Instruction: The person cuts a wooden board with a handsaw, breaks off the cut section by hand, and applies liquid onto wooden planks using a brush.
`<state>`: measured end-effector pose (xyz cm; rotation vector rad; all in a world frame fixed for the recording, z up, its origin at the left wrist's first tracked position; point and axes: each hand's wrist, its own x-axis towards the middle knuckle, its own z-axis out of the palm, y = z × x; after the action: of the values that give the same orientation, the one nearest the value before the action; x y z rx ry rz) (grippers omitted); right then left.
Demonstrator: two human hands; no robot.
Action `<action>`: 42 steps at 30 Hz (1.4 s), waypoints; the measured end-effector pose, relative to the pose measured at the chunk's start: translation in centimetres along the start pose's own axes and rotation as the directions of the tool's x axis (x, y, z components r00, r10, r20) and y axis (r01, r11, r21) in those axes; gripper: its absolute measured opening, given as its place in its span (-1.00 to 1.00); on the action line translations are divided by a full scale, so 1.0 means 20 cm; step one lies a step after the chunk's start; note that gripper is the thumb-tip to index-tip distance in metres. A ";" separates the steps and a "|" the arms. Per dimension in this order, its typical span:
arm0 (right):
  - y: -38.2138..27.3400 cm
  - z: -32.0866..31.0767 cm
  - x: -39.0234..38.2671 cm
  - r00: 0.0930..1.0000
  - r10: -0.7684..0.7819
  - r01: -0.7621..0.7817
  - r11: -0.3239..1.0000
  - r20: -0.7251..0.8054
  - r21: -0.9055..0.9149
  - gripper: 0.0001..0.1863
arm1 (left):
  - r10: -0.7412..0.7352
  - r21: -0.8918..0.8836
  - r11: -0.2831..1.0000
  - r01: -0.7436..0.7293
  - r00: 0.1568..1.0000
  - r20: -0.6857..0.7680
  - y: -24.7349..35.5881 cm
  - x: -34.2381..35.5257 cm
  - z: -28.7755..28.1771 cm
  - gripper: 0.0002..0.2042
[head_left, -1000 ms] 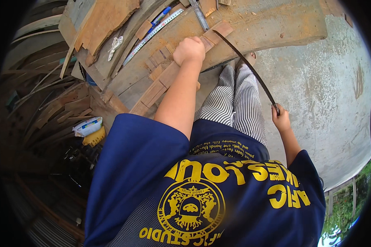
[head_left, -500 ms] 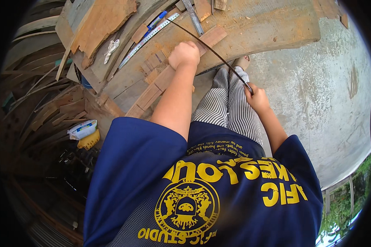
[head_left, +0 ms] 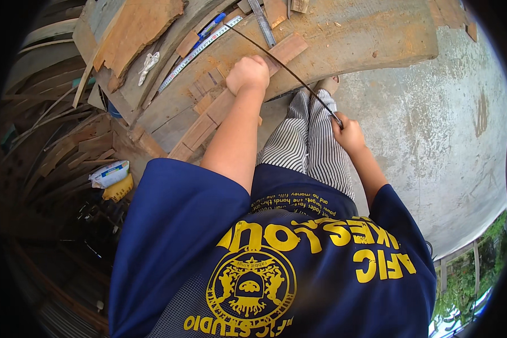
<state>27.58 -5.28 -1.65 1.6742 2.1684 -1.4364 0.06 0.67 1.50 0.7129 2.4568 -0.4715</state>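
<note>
My left hand (head_left: 248,74) is closed in a fist around a wooden strip (head_left: 208,121) and presses it down on a broad plank. Pencil-like lines cross the strip toward its near end. My right hand (head_left: 348,133) grips the near end of a handsaw (head_left: 281,66), seen nearly edge-on as a long, thin dark line. Its blade slants up and left across the strip, just beyond my left fist. Whether the teeth are in the wood cannot be made out. My fingers hide most of the saw's handle.
A thick curved plank (head_left: 372,42) bears the work, with sawdust on it. Near the blade's far end lie a measuring tape (head_left: 200,49), a blue pen (head_left: 211,27) and a metal ruler (head_left: 262,23). Offcuts and a yellow bag (head_left: 118,188) are at the left.
The whole view has shifted slightly, moving everything a little to the left. The saw blade looks straighter than before. Both hands keep their grips.
</note>
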 end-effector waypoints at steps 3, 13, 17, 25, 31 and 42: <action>0.26 -0.04 -0.25 0.997 0.077 -0.077 0.997 0.008 -0.001 -0.82 | 0.026 0.005 1.000 -0.026 1.000 -0.007 0.05 0.01 0.03 -0.55; -0.19 -0.02 0.17 0.999 -0.035 0.036 0.998 0.025 -0.053 -0.82 | 0.001 -0.005 1.000 0.000 0.998 0.057 0.02 0.00 -0.01 -0.54; 0.28 -0.09 -0.32 0.990 0.133 -0.133 0.991 0.049 -0.005 -0.84 | -0.010 -0.026 1.000 0.011 0.999 0.049 0.04 0.00 -0.01 -0.53; -0.07 -0.04 0.00 0.999 0.035 -0.035 0.999 0.012 -0.017 -0.79 | 0.023 -0.008 1.000 -0.022 0.999 0.039 0.03 0.01 0.02 -0.51; -0.16 -0.05 0.10 0.998 -0.007 0.009 1.000 0.058 -0.025 -0.80 | -0.005 0.016 1.000 0.005 1.000 -0.001 0.03 0.00 0.00 -0.53; 0.02 -0.12 -0.42 0.984 0.165 -0.166 0.986 -0.060 -0.011 -0.79 | 0.035 -0.027 0.999 -0.034 0.999 0.003 0.02 0.01 0.02 -0.53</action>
<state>32.52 -9.85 4.11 1.8636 2.0064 -1.3401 0.29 0.93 0.93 0.7415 2.4393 -0.4248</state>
